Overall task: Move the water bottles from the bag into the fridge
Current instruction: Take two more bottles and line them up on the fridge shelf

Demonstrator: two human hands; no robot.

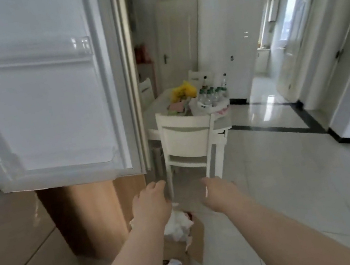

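Note:
The fridge door stands swung open at the left, its clear door shelves bare. Several water bottles with green caps stand in a white plastic bag on the white dining table across the room. My left hand and my right hand reach forward at waist height, side by side and far short of the table. Both hold nothing; the fingers curl loosely downward.
A white chair stands between me and the table. A yellow bag and two taller bottles sit on the table. A cardboard box with crumpled white bags lies on the floor below my hands. A wooden cabinet is left.

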